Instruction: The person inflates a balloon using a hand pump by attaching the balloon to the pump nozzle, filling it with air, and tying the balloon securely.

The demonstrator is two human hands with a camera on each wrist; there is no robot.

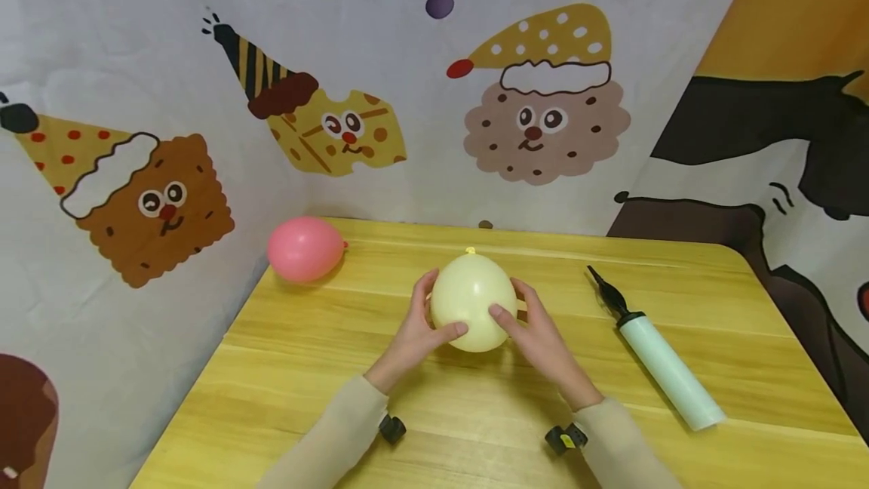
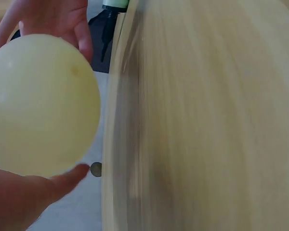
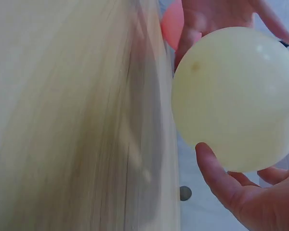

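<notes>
A round pale yellow balloon [image 1: 471, 300] is held between two hands over the middle of the table, its knotted end pointing away from the person. The left hand [image 1: 416, 332] grips its left side, thumb on the near face and fingers bent around behind. On the opposite side, the right hand [image 1: 539, 334] holds it the same way, thumb pressed to the front. In the right wrist view, the balloon [image 3: 236, 98] shows a small darker spot on its underside. Parts of the fingers are hidden behind the balloon.
A pink balloon [image 1: 307, 249] lies at the table's far left corner. To the right lies a pale green hand pump [image 1: 668, 368] with a black nozzle pointing to the back. The wooden table [image 1: 285, 376] meets a cartoon-printed cloth [image 1: 421, 195] along its back and left edges.
</notes>
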